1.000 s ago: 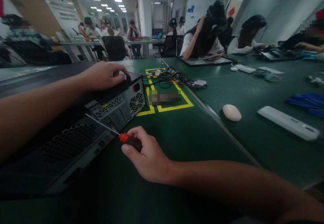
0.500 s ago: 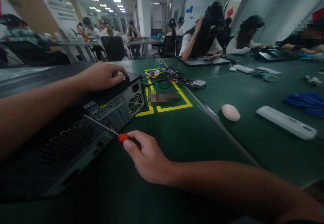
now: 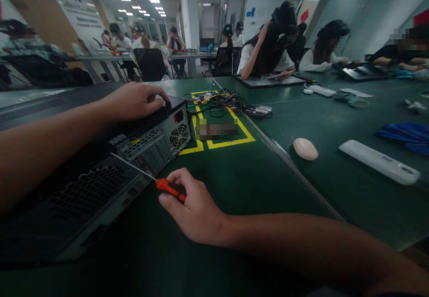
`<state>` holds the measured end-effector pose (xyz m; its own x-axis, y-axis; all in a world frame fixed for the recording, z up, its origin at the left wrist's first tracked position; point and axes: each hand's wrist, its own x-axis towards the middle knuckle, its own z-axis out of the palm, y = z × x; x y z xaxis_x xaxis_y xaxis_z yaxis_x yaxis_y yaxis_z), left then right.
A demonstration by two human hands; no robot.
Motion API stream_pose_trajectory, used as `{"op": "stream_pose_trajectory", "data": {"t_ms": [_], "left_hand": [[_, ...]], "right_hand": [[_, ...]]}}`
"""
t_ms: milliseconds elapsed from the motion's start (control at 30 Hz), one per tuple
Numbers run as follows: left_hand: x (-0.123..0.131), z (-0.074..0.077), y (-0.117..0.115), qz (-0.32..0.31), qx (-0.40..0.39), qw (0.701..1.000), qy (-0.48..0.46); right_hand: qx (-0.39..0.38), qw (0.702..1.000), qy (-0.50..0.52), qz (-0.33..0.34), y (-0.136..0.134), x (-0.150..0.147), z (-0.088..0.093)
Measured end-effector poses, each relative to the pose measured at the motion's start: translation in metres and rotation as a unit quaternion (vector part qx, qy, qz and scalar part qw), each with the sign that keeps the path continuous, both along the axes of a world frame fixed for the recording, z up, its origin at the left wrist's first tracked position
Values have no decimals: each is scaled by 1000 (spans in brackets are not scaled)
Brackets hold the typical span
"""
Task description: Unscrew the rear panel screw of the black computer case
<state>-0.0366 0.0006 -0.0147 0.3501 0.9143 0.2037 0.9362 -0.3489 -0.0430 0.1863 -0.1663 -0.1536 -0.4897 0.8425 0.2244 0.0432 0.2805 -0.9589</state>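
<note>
A black desktop computer case lies on the left with its grey rear panel, fan grille and slot covers facing me. My left hand rests on top of it near the rear edge, fingers apart and slightly bent, holding nothing. In my right hand is a screwdriver with a red and black handle, held between thumb and fingers. Its thin metal shaft slants up and left to the case's rear panel, just below a raised metal bracket. The exact contact of the tip is too dark to make out.
Bundled cables lie behind the case, by yellow tape marks with a blurred item inside. To the right are a pale oval object, a long white device and blue cloth. People sit across the table.
My right fingers have loosened and shifted around the screwdriver handle, so more of it shows. The thumb has moved slightly left and down. My left hand stays put on the case.
</note>
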Motion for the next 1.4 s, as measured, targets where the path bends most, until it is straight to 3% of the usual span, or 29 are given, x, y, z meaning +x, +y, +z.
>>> {"op": "stream_pose_trajectory", "data": {"t_ms": [967,1233,1400], "left_hand": [[3,2,-3,13,-9,1000,0],[3,2,-3,17,-9,1000,1],[0,2,-2,1,-7,1000,1]], "right_hand": [[-21,1000,-13,-11,0,1,5],[-57,998,-19,3,-1,1,5],[-26,1000,-14,4,-1,1,2]]}}
